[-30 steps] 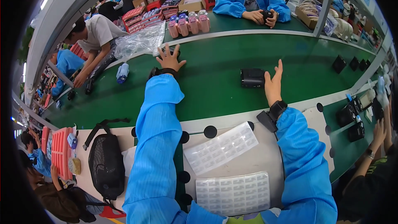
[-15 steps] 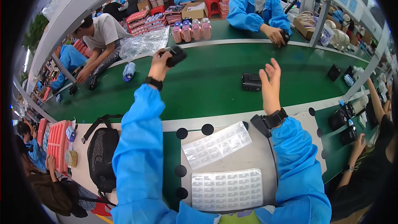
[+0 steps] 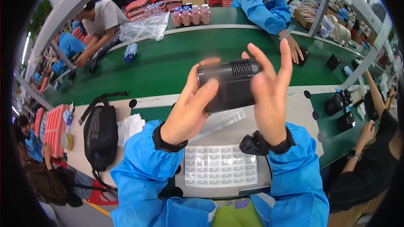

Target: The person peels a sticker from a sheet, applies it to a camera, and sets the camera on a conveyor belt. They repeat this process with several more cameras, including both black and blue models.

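Observation:
My left hand [image 3: 187, 101] grips the left end of a dark, rounded box-shaped device [image 3: 233, 86], thumb across its front and fingers behind. The device has a slotted grille [image 3: 241, 67] near its upper right and is held above the near edge of the green surface. Beside its right end is my right hand [image 3: 270, 96], fingers spread and somewhat blurred; whether it touches the device I cannot tell. Below the hands lies a sheet of printed labels [image 3: 221, 166], with a second clear-backed sheet [image 3: 223, 122] partly hidden behind my left hand and the device.
A black mesh bag [image 3: 101, 136] lies at left by white papers [image 3: 129, 128]. Across the green surface [image 3: 168, 65] is a blue device [image 3: 131, 52]; pink devices [image 3: 191, 17] stand farther back. A co-worker's hand [image 3: 292, 46] touches another black device [image 3: 301, 56]. A metal post [image 3: 362, 65] rises at right.
My left hand has brought the black device back toward me and to the middle. My right hand has come in beside it. The view has shifted, and the co-worker's arm has moved right.

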{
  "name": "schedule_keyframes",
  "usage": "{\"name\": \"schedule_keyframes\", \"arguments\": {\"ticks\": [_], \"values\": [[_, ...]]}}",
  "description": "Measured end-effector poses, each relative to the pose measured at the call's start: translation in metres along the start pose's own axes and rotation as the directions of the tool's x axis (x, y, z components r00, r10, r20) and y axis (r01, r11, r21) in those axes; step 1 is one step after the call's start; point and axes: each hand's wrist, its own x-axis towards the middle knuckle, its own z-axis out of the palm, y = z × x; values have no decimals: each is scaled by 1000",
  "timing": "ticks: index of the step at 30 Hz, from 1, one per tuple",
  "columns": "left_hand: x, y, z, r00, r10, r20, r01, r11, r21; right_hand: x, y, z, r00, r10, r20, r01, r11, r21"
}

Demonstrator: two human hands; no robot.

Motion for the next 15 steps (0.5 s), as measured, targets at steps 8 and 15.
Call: {"name": "schedule_keyframes", "arguments": {"ticks": [8,15], "values": [[-27,7,6,999,12,44,-14,998,55,-17,-40,-32,971,126,204,-128,992,-3],[-29,3,9,997,49,66,-55,994,94,-21,-51,-21,933,271,236,-287,957,34]]}}
